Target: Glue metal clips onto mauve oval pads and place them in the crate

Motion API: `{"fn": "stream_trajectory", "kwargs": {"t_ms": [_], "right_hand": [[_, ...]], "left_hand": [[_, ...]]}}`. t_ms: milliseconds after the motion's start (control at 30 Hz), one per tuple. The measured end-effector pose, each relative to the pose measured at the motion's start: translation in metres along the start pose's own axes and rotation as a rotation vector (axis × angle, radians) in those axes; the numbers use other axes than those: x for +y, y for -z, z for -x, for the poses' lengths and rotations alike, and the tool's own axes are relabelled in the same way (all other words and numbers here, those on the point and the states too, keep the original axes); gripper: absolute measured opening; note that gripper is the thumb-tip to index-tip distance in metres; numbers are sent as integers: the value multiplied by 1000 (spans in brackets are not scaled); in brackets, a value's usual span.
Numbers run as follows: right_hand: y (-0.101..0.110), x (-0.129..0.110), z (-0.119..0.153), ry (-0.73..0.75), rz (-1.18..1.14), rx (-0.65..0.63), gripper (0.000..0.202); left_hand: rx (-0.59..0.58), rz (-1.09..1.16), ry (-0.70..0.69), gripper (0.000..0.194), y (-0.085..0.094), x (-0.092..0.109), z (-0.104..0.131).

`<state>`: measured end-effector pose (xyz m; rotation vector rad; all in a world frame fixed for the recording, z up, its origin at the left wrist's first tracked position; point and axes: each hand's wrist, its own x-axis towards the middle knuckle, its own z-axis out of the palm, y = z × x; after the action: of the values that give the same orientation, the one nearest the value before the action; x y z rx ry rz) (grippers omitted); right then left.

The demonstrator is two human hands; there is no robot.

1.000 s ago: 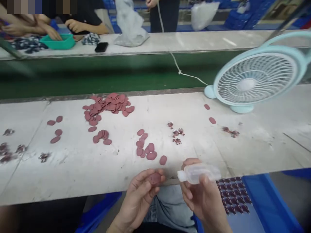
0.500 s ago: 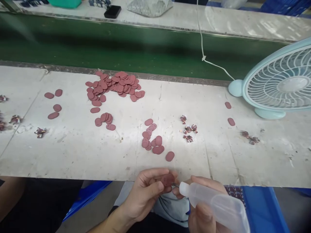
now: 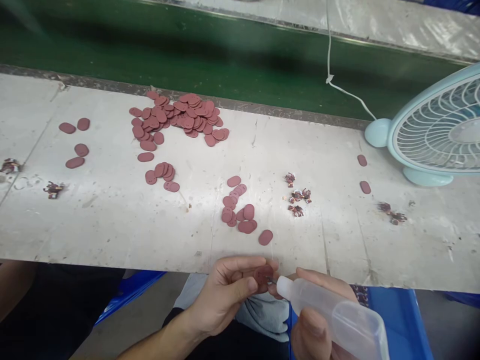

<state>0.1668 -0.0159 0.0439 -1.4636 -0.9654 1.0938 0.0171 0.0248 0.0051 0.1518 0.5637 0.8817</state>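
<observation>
White, fairly even light, apparently from above, brightens my table (image 3: 150, 230) left of the fan (image 3: 442, 135), leaving only thin shadows under the loose discs (image 3: 265, 237). Glare streaks the far bench (image 3: 401, 22) behind the fan, while the green strip (image 3: 262, 85) to its left sinks into a dark band. The fan looks stretched sideways, and my left fingers (image 3: 240, 264), nearer me than it, look slightly soft.
</observation>
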Motion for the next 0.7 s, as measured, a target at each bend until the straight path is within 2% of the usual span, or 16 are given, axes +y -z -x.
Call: {"fn": "stream_trajectory", "kwargs": {"t_ms": [100,133,267,500,700], "right_hand": [[-11,3,-1,223,129,294,32],[-16,4,-2,249,126,335,33],[-26,3,-3,232,164,314,30],[-16,2,1,186,63,231,33],[-17,1,-1,250,52,227,30]], "left_hand": [[7,8,8,22,0,0,1],[5,12,11,22,0,0,1],[-15,30,9,21,-3,2,-1],[8,-21,27,24,1,0,2],[15,-7,37,24,-2,0,2]]}}
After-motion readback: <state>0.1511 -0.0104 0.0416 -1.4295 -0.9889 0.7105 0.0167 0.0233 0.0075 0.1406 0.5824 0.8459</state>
